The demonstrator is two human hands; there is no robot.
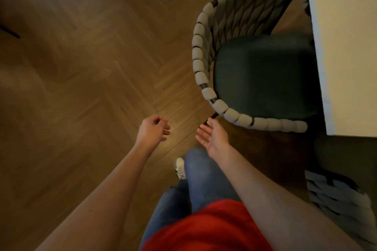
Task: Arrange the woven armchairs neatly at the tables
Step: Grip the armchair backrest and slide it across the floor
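A woven armchair (206, 55) with a thick grey rope back and a dark green seat cushion stands at the upper right, its seat tucked against a white table (346, 47). My right hand (213, 138) hangs with fingers straight, palm facing left, just below the chair's near rim and apart from it. My left hand (153, 129) hovers over the floor to the left with fingers loosely curled, holding nothing. A second woven armchair (338, 195) shows partly at the lower right edge.
Herringbone wood floor (81, 87) spreads to the left. Dark furniture legs (10, 32) show at the upper left edge. My legs in blue jeans and a white shoe (180, 167) are below the hands.
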